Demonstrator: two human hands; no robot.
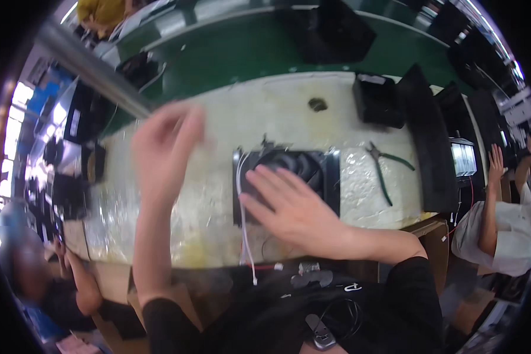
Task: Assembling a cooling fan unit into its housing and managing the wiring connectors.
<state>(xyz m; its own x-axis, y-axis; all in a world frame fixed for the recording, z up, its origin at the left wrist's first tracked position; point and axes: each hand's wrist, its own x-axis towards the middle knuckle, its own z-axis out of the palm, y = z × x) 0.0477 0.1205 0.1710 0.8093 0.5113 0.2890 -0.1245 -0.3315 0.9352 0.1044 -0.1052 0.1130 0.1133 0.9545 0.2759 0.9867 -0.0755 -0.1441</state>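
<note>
My right hand [298, 215] lies flat, fingers stretched, over a black square cooling fan unit [307, 168] with curved blades. Dark side strips frame this unit, and my palm and wrist hide part of its near side. A thin white cable [240, 197] runs along its left edge and hangs past the table's near edge, ending in a small plug [255, 281]. My left hand [170, 138] is raised left of the unit, smeared by motion. Its fingers seem bent, but whether they hold anything cannot be made out. To the unit's right lie green-handled pliers [382, 171].
Plastic film covers the pale worktable [212, 118]. A small dark lump [317, 104] lies farther back. Black housings [380, 100] line the right side, and a metal pole [94, 71] slants across the far left. Other people sit at left and right, one with a raised hand [496, 164].
</note>
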